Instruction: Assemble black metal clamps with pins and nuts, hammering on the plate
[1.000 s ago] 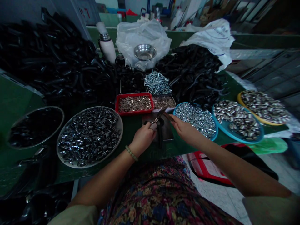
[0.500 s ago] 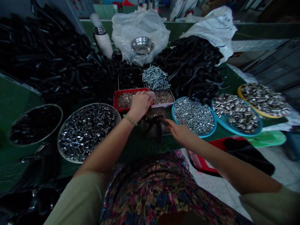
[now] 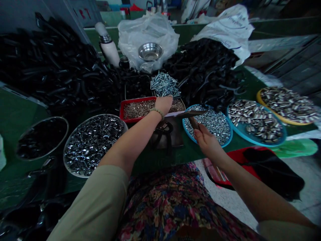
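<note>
My left hand reaches over the tray of small brass-coloured parts, just right of the red tray. Its fingers are hidden behind the back of the hand. My right hand is closed round the handle of a hammer, raised over the near left edge of the blue basin of small shiny parts. Below my left hand, a black clamp-like part lies on a dark metal plate.
Silver rings fill a round tray on the left. Blue-grey screws lie behind the small trays. Black parts are heaped at the back left and back right. Two basins of metal sleeves stand at right.
My left hand has moved right, from the red tray to the tray beside it. My right hand has lifted the hammer away from the black part, to the right.
</note>
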The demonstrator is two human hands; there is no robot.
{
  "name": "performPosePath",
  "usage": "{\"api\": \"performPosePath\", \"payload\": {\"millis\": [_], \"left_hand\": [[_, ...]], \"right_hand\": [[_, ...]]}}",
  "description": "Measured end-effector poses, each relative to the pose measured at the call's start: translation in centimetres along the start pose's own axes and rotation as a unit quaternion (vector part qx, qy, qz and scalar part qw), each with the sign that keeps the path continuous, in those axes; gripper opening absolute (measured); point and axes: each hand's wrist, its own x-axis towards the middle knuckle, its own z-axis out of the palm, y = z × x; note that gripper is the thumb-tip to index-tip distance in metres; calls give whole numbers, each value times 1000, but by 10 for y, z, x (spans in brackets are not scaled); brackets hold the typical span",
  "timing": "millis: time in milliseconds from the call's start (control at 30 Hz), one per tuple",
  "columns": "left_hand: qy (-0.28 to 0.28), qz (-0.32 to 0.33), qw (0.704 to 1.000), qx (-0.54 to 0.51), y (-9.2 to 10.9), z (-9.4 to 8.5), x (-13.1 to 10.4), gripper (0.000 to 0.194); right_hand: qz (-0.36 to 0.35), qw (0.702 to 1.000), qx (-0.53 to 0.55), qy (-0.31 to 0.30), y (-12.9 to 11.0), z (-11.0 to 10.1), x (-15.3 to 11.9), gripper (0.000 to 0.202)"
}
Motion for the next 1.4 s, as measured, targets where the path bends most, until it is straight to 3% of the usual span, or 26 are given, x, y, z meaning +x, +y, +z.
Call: {"api": "performPosePath", "payload": {"millis": [333,533,633,733,833,967,1167,1400], "left_hand": [[-7,-2,999,-31,1,-2,3,29],[52,-30,992,-114,0,-6,0,27],[63,-34,978,-195,-1,-10,-23,24],[58,-45,937,-342,-1,-4,-70,18],[48,-84,918,-386,2,8,-119,15],[78,-57,949,-301,9,21,-151,14],[74,-4,991,-110,13,27,-149,23],[22,56,998,2,14,25,-156,24]], "right_hand": [[-7,999,35,3,2,7,-1,42],[-1,999,37,0,10,8,-3,44],[-6,999,41,3,12,8,-5,41],[-10,998,58,4,12,7,-7,40],[-5,997,71,3,12,9,-7,40],[1,997,78,-4,9,15,-6,42],[-5,997,81,-7,3,18,-10,44],[-14,996,88,-3,7,20,-14,42]]}}
